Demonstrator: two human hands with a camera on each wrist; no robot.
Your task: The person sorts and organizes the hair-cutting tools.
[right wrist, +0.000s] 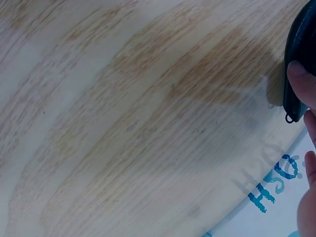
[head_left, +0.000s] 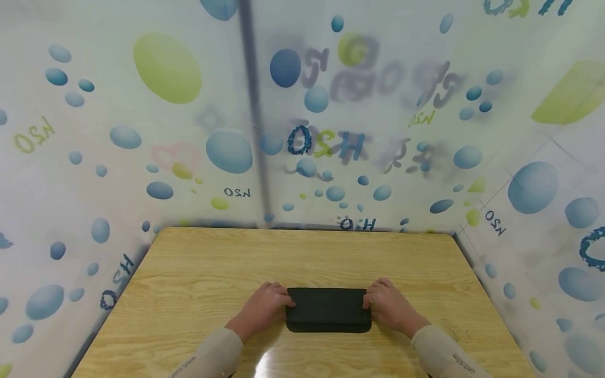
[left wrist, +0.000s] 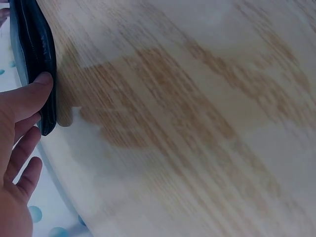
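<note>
Currently fingers of left hand [head_left: 268, 304] and right hand [head_left: 388, 305] pinch opposite ends of black zip case [head_left: 328, 310], mid-width over surface [head_left: 212, 262]; contact underneath unclear. Likely risk: 1 end slips or case twists if 2 grips pull unevenly.
</note>
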